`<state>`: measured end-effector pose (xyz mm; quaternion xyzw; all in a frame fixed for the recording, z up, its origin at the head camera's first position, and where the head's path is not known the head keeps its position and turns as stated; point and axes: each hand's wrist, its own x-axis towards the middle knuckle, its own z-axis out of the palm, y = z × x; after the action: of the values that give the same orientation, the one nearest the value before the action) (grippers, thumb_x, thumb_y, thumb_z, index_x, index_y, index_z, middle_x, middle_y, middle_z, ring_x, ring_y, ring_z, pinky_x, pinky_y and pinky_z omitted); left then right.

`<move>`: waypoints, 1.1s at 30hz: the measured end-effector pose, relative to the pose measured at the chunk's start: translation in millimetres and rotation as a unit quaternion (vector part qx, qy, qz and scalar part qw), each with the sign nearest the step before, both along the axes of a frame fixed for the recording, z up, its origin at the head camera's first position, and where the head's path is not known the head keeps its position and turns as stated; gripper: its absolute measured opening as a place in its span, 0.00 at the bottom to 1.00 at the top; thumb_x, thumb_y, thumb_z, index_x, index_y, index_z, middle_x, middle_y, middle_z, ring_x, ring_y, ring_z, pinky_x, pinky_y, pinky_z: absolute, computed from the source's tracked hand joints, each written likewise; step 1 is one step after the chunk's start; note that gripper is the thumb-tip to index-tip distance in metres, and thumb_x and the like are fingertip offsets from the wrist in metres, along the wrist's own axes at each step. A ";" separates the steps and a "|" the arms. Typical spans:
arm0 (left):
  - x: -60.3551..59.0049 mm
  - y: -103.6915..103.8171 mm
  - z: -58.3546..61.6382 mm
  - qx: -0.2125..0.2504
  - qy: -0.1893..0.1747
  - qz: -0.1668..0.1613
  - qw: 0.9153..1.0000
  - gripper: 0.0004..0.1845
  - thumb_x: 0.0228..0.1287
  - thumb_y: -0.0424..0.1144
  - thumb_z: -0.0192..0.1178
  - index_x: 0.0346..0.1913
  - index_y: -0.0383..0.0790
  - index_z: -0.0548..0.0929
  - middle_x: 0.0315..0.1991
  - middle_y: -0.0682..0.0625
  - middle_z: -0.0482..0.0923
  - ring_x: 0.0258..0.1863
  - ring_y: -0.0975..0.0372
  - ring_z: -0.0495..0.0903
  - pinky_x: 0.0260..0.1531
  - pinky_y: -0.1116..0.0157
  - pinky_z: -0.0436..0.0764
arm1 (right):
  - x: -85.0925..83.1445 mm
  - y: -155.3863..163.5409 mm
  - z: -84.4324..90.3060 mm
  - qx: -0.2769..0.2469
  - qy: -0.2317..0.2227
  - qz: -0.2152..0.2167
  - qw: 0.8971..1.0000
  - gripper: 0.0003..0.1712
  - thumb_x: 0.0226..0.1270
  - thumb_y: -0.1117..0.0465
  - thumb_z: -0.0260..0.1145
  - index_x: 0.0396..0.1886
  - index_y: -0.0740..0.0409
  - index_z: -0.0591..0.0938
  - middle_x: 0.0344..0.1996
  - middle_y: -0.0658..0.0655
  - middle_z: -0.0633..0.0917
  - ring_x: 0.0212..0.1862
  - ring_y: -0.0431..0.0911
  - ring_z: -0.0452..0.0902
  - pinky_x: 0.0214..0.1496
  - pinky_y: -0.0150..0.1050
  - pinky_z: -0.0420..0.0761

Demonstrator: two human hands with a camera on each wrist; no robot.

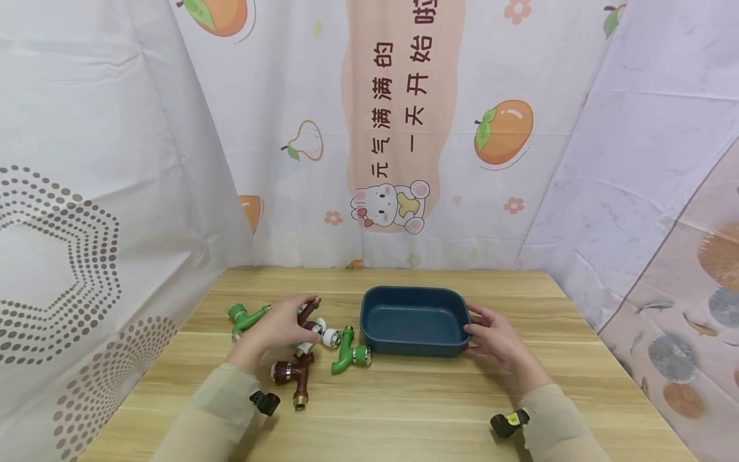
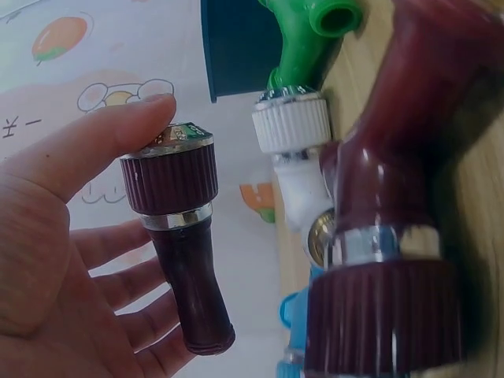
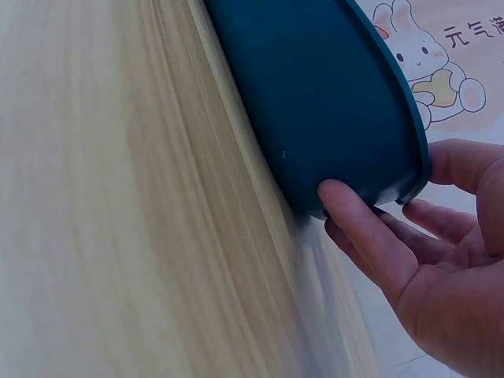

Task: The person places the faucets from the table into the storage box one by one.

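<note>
On the wooden worktop (image 1: pixel 404 410) the left hand (image 1: pixel 276 330) lies over a cluster of plastic taps, its fingers bent around a dark red tap (image 1: pixel 308 316). In the left wrist view the thumb presses on the chrome-topped ribbed cap of that dark red tap (image 2: pixel 183 244), while the other fingers (image 2: pixel 118 283) curve behind its stem, so the hand grips it. The tap sits near the middle of the worktop, just left of a dark blue tub (image 1: pixel 413 321).

The right hand (image 1: pixel 498 339) is at the right end of the tub. Its thumb lies against the outer wall near the bottom edge and its fingers reach up along the rim, as the right wrist view shows with the thumb (image 3: pixel 358 228) on the tub (image 3: pixel 315 102); the fingers are fairly straight and the hand rests on the tub rather than clasping it. The tub stands flat on the worktop.

Around the left hand lie other taps: a green tap (image 1: pixel 245 317) to its left, a second dark red tap (image 1: pixel 296 374) in front of it, a white tap (image 1: pixel 323 337) beside it, and another green tap (image 1: pixel 349 351) just beside the tub's near left corner. A printed curtain (image 1: pixel 398 128) with fruit and a rabbit hangs behind the worktop.
</note>
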<state>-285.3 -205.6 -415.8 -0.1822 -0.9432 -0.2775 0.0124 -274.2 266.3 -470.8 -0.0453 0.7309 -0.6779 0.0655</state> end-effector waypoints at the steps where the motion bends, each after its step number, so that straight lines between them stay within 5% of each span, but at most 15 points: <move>1: -0.3 1.9 0.5 0.002 -0.003 0.001 1.000 0.50 0.46 0.48 0.81 0.74 0.40 0.70 0.67 0.41 0.73 0.62 0.47 0.74 0.60 0.46 0.74 | 0.1 0.0 0.2 0.000 0.000 0.000 1.000 0.38 0.74 0.71 0.59 0.79 0.68 0.56 0.70 0.81 0.62 0.59 0.64 0.78 0.44 0.59 0.85; 33: -19.9 56.8 14.0 0.041 -0.036 -0.036 0.998 0.49 0.50 0.47 0.80 0.76 0.47 0.68 0.69 0.49 0.71 0.62 0.55 0.75 0.61 0.51 0.74 | 0.1 0.6 -0.2 0.001 -0.001 -0.003 1.000 0.38 0.74 0.71 0.60 0.79 0.67 0.56 0.70 0.81 0.63 0.60 0.64 0.77 0.44 0.59 0.85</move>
<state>-305.2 -148.8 -401.8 -0.2052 -0.9236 -0.3229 -0.0245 -274.1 266.8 -471.0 -0.0419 0.7317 -0.6772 0.0644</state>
